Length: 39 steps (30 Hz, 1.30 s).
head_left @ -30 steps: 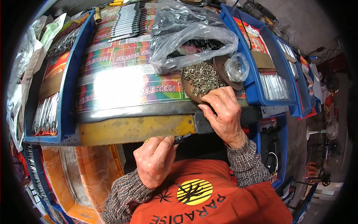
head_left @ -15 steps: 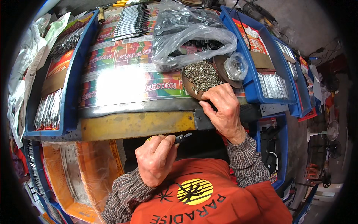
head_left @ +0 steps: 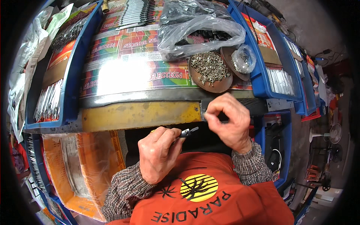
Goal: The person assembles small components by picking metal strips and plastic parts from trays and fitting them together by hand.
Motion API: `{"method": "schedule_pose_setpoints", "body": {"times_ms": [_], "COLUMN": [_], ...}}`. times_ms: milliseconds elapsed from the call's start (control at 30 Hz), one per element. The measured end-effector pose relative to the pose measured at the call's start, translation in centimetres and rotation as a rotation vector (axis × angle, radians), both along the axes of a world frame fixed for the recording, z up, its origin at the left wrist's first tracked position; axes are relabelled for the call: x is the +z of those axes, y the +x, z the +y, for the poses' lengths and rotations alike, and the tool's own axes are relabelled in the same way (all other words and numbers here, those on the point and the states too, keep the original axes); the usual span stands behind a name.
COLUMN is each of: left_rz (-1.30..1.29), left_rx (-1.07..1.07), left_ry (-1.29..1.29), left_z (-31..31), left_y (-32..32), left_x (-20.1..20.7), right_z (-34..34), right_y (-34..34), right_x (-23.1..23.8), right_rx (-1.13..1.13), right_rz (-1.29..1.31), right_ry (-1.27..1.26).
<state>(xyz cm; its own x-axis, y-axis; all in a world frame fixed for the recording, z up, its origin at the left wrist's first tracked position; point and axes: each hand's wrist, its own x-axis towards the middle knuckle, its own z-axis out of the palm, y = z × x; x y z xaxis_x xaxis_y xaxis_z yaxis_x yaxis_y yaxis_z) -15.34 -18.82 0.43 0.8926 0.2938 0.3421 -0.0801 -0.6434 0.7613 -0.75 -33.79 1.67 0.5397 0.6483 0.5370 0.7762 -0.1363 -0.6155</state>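
Observation:
Below the table's front edge, my left hand (head_left: 157, 155) grips a small black piece with a flat metal tip (head_left: 186, 133), its tip pointing right. My right hand (head_left: 234, 122) is to the right of that tip, thumb and forefinger pinched together. Whatever they hold, if anything, is too small to make out. Beyond the right hand, a round brown dish (head_left: 218, 89) carries a heap of small metal rivet-like pins (head_left: 210, 67). A second brown dish (head_left: 227, 56) beside it bears a clear plastic bag (head_left: 243, 59) of small parts.
A clear bag of black parts (head_left: 202, 33) lies behind the dishes. Rows of slim metal pieces (head_left: 135, 13) lie at the back. Blue trays (head_left: 69, 86) (head_left: 262, 80) flank the table. An orange plastic-lined crate (head_left: 93, 168) stands below left; the yellow table edge (head_left: 142, 114) runs ahead.
My right hand has drawn back from the dish of pins toward me, nearer the black piece. The left hand keeps its grip. The whole view has shifted slightly.

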Motion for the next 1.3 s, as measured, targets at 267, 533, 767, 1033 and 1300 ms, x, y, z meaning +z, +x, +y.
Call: {"method": "schedule_pose_setpoints", "body": {"times_ms": [267,533,767,1033,1300], "left_rz": [0.007,0.003,-0.083,-0.102,-0.170], "left_rx": [-0.017,-0.016,0.009,0.018,0.050], "left_ry": [0.002,0.065,0.156,0.181,0.276], "left_z": [-0.7,-1.2,-1.4,-1.4,-1.4], "left_y": [0.0,-0.2,-0.1,-0.2,0.1], "left_x": [0.6,0.5,0.2,-0.1,-0.6], "right_z": [-0.2,-0.4,-0.6,-0.6,-0.2], "right_y": [-2.8,-3.5,-4.1,-4.8,-4.7], "right_x": [-0.5,-0.9,-1.2,-1.8,-1.9], "right_rx": [0.164,0.153,0.095,0.055,0.029], "right_rz": [-0.019,-0.064,-0.246,-0.339,-0.242], "right_ry": [0.067,0.076,0.037,0.034,0.054]}}
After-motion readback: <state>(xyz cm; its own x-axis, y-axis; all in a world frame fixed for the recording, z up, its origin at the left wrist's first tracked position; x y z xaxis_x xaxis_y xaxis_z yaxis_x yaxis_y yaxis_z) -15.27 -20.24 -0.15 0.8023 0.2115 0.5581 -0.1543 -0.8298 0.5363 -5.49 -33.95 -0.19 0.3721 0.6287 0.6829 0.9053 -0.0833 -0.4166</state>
